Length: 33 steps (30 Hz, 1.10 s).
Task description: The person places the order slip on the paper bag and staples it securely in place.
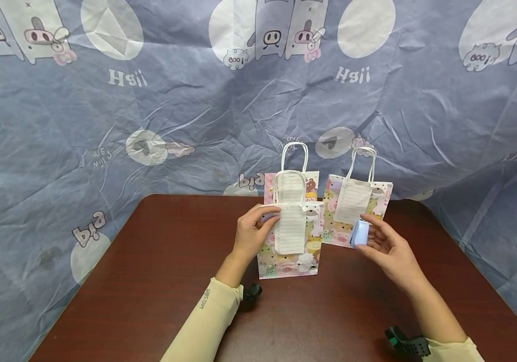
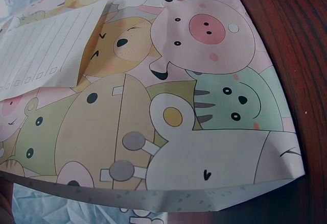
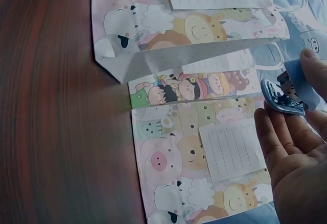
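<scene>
A paper gift bag [image 1: 291, 265] with cartoon animals stands at the middle of the table, a lined paper sheet [image 1: 290, 231] on its front. My left hand [image 1: 250, 231] pinches the bag's upper left edge between thumb and fingers. In the left wrist view the bag's printed face [image 2: 127, 106] fills most of the picture. My right hand [image 1: 392, 254] holds a small light-blue stapler [image 1: 360, 234] between thumb and fingers, in front of another animal bag [image 1: 378, 201] to the right. The right wrist view shows the stapler's [image 3: 282, 101] jaws apart.
Behind the front bag stands a third bag [image 1: 269, 185] with a cartoon print. The right bag also carries a lined sheet [image 1: 352, 202]. All three have white handles. A blue-grey patterned cloth [image 1: 195, 100] hangs behind the brown table [image 1: 172, 261].
</scene>
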### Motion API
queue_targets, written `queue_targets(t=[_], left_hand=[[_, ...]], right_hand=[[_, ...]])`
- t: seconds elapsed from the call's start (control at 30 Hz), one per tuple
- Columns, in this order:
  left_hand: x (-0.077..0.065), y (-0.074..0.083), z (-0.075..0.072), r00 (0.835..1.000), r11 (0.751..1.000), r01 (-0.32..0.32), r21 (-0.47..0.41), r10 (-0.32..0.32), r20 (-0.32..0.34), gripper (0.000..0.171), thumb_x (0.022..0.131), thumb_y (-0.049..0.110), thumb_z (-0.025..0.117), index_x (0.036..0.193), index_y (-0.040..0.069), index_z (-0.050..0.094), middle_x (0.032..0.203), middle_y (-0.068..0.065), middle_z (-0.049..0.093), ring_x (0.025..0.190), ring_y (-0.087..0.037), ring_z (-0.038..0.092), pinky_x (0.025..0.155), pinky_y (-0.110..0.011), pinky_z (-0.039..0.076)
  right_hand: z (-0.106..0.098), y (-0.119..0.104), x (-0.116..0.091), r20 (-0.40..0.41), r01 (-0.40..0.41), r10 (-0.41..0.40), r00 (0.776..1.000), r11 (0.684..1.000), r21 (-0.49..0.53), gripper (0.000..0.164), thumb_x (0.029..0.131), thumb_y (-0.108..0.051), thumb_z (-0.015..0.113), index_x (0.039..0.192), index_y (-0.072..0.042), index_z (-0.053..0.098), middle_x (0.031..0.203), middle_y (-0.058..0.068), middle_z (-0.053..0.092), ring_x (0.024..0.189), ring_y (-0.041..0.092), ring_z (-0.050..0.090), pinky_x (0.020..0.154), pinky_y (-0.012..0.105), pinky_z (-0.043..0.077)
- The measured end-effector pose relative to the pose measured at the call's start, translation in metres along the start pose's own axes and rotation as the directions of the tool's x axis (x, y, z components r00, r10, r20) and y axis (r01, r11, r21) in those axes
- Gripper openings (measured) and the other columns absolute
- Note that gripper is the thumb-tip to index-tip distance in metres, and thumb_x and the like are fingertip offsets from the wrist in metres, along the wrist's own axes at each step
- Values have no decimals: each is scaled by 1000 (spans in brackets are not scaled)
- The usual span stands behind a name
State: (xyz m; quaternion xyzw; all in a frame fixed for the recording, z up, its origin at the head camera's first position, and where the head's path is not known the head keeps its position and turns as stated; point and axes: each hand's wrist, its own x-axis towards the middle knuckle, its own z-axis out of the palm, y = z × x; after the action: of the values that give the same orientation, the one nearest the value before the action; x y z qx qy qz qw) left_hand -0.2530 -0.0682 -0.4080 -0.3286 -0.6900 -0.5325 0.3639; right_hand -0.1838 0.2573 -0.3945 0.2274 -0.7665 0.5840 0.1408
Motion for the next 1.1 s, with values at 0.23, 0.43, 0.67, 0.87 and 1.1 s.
queue_targets(t=[0.23, 0.43, 0.67, 0.87, 1.1], left_hand=[[0, 1, 1, 1000, 1000, 4, -2, -4, 5, 18, 86, 5, 76, 105, 6, 74, 92, -10, 72, 56, -14, 40, 48, -16, 32], [0, 0, 0, 1000, 1000, -1, -4, 1, 6, 18, 87, 5, 76, 105, 7, 74, 93, -9, 72, 55, -9, 36, 47, -15, 30], [0, 0, 0, 1000, 1000, 5, -9, -5, 1, 18, 87, 6, 76, 104, 7, 74, 93, -9, 72, 55, -4, 33, 46, -16, 30], [0, 1, 0, 1000, 1000, 15, -19, -15, 3, 18, 86, 6, 76, 104, 7, 75, 92, -9, 72, 53, -5, 33, 46, -15, 30], [-1, 0, 1, 1000, 1000, 12, -21, -12, 6, 18, 87, 6, 76, 104, 7, 75, 93, -9, 72, 54, -4, 32, 46, -15, 30]], right_hand=[[4, -6, 4, 4, 8, -9, 1000, 999, 42, 69, 82, 16, 69, 145, 2, 43, 114, -9, 68, 97, 3, 67, 80, 16, 55], [12, -14, 9, 39, 35, -41, 998, 988, 153, 71, 82, 22, 64, 147, 4, 39, 122, -8, 68, 102, 4, 66, 80, 17, 56], [21, -22, 17, 51, 64, -74, 996, 984, 166, 70, 79, 25, 65, 142, 8, 40, 120, -8, 68, 105, 4, 67, 84, 18, 56], [26, -29, 22, 74, 77, -91, 993, 982, 170, 71, 80, 23, 66, 143, 5, 38, 114, -5, 70, 96, 8, 70, 79, 20, 58], [34, -33, 27, 98, 100, -120, 988, 978, 183, 70, 80, 23, 66, 140, 2, 38, 118, -7, 68, 99, 4, 67, 82, 18, 56]])
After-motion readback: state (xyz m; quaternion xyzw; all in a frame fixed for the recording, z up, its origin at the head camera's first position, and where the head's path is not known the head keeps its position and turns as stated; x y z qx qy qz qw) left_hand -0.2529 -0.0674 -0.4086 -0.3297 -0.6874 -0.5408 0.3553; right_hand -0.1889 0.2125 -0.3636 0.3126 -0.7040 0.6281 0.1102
